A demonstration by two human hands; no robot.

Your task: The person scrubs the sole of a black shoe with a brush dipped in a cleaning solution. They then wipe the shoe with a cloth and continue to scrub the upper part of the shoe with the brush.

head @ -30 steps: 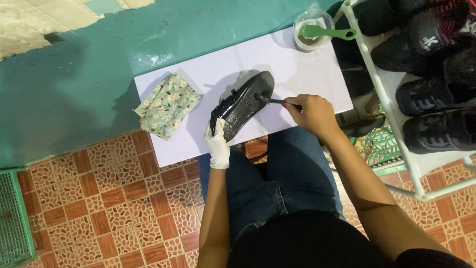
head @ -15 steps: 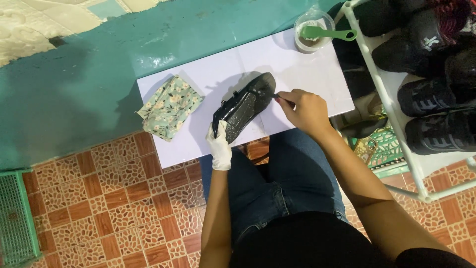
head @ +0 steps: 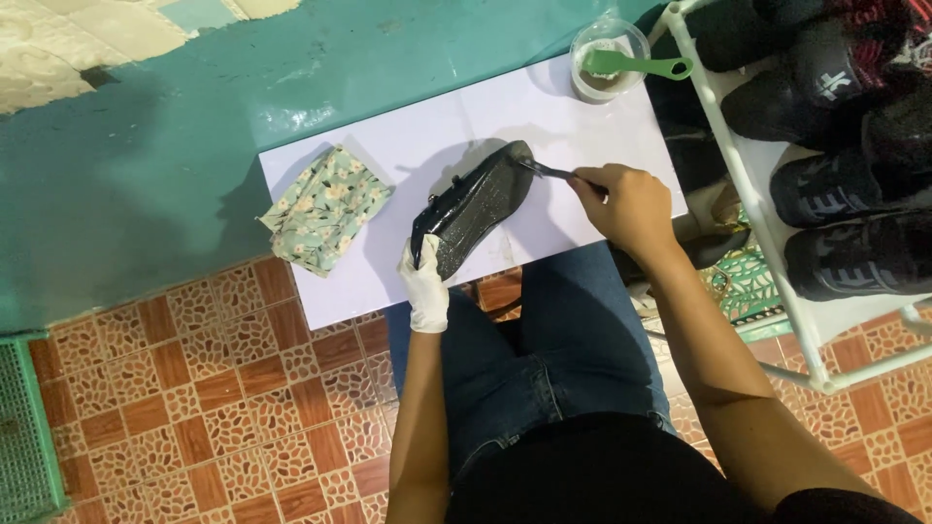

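Here, teal wall (head: 146,184) across the far left, patterned floor tiles (head: 194,408) near. White rack (head: 767,243) at right, loaded with dark shoes (head: 845,184). White sheet (head: 437,136) spread between wall and knees, reaching from far right to near left. Blue jeans (head: 544,349) just near of the sheet's edge. Green grate (head: 24,427) at the near left edge of view.

On the sheet: floral cloth (head: 325,206) at its left end, partly over the edge. Black shoe (head: 474,206) in the middle, sole up and glistening, tilted with its toe far-right and heel near-left. Clear cup (head: 607,58) at the far right corner, green scoop (head: 636,66) lying across its rim.

Left hand (head: 425,286), in a white glove, clenched around the shoe's heel end from the near side. Right hand (head: 631,206), bare, just right of the shoe, pinching a thin tool (head: 549,171). Tool tip touching the shoe's toe end. Kind of tool too small to tell.
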